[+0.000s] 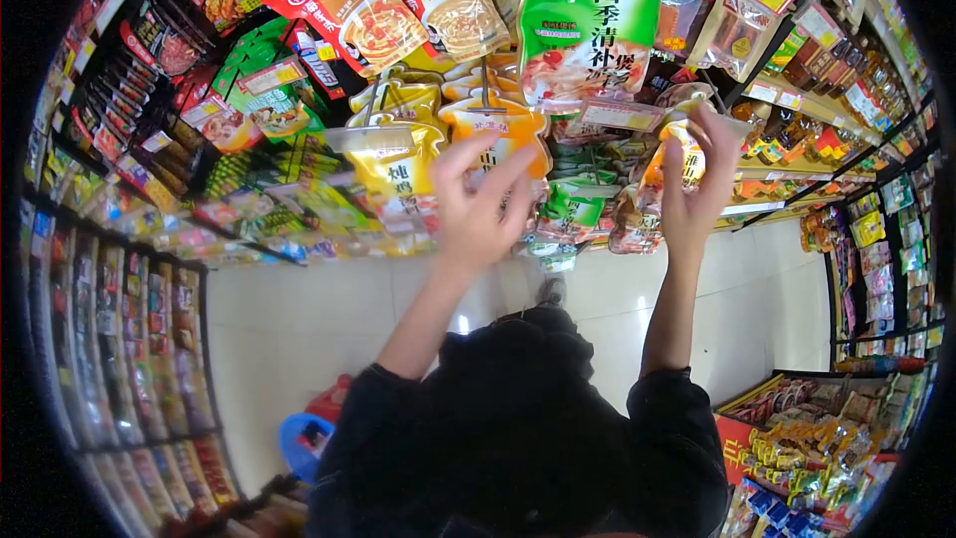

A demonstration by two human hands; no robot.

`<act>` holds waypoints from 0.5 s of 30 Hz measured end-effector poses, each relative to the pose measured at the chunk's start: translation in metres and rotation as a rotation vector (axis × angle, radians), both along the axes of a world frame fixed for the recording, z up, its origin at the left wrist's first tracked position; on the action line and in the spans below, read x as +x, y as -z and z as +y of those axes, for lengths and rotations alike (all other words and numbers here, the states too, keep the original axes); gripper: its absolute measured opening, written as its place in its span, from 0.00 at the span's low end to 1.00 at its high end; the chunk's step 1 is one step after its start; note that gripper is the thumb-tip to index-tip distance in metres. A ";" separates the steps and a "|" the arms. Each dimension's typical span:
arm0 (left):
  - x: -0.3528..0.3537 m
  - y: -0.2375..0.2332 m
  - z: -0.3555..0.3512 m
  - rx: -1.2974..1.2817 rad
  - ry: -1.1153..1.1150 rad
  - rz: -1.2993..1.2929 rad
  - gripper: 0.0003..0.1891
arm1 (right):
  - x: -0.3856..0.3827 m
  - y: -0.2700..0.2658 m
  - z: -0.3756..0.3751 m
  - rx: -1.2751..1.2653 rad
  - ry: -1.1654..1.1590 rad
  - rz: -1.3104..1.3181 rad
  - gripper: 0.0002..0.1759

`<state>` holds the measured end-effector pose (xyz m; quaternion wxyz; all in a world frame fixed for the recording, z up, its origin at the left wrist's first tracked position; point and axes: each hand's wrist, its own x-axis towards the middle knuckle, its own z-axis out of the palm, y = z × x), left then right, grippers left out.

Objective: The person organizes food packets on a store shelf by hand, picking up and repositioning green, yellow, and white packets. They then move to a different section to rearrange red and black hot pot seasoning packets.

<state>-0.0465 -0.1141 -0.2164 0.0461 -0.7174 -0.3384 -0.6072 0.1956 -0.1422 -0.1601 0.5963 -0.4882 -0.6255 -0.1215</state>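
Observation:
My left hand [485,204] is raised in front of an orange pouch [495,132] on a shelf hook, its fingers spread and slightly blurred. Beside it on the left hangs a yellow pouch [396,174]. My right hand [699,184] reaches up over another orange pouch [654,171], thumb and fingers apart, with the pouch's print showing in the gap between them. Between and above my hands hangs a large green and white pouch [590,25] with dark lettering. Lower down, a smaller green pouch [573,207] hangs between my forearms.
Orange hotpot dip packets [349,15] and a cream packet [448,0] hang at the upper left. Price tags [622,115] stick out in front of the rows. Jars [797,130] line the right shelf. A blue round container [306,443] stands on the tiled floor [289,324] behind me.

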 end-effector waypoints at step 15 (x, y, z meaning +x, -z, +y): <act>-0.026 0.117 -0.029 -0.654 0.109 -0.034 0.33 | -0.087 0.127 0.045 -0.476 -0.380 0.454 0.24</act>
